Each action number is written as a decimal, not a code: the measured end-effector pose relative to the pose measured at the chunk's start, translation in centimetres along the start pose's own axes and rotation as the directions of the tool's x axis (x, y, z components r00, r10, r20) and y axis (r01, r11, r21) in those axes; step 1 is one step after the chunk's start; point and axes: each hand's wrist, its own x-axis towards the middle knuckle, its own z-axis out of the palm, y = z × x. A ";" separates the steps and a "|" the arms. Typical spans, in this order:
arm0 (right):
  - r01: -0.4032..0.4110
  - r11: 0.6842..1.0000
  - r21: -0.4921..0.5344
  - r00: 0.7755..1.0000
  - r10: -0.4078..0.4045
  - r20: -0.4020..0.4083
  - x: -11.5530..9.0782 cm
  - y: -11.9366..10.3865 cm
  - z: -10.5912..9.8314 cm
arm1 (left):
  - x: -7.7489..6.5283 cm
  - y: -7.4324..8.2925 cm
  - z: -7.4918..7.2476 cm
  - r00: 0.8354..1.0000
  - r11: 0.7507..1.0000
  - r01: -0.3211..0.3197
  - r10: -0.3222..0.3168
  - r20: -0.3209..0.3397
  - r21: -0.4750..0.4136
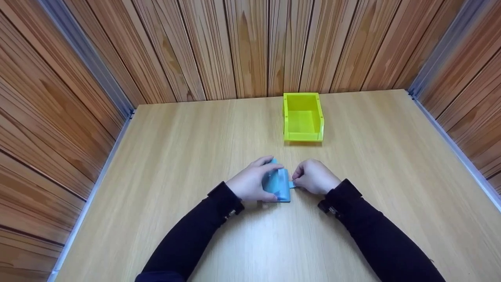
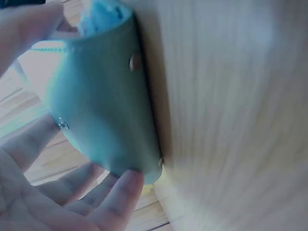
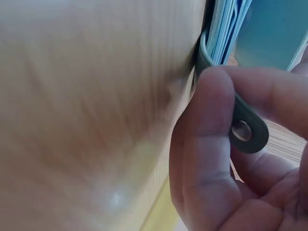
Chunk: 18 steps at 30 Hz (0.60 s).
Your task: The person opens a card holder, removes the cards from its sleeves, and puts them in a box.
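A light blue card holder [image 1: 282,186] stands on the table in front of me, its cover bulging in the left wrist view. My left hand [image 1: 252,181] holds it from the left, with the thumb at the near end and fingers at the far end. From the right, my right hand [image 1: 313,176] pinches the holder's short snap strap [image 3: 252,130] between thumb and forefinger. The strap's rounded tip with a metal snap sticks out past the thumb. Thin bluish sleeves [image 3: 226,29] show stacked inside the holder in the right wrist view. A metal stud [image 2: 63,123] sits on the cover.
A yellow open-front bin [image 1: 303,137] stands beyond the hands near the back wall. Wood-plank walls [image 1: 250,47] enclose the light wooden table [image 1: 188,149] at the back and both sides, with metal edging along the side edges.
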 end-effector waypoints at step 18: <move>-0.052 0.997 -0.055 0.998 0.049 -0.040 0.3 0.8 -1.3 | -0.6 -5.0 -3.7 0.991 0.896 0.112 -0.131 -0.014 -0.429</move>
